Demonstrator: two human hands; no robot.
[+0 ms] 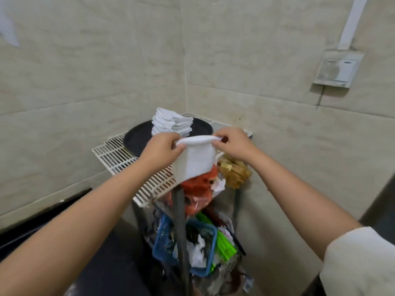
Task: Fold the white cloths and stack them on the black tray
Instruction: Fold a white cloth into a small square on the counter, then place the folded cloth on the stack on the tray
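White folded cloths (172,123) sit stacked on the black tray (136,137) while left hand (162,149) and right hand (233,144) pinch another white cloth's (195,157) top corners.

Two walls (106,71) of big pale tiles meet in a corner near the middle of the picture. A grey box (337,69) hangs on the wall at the upper right, with a white strip (352,22) going up from it. A white wire shelf (119,154) stands in the corner. Under it, low in the middle, sits a blue basket (162,240) full of mixed stuff.
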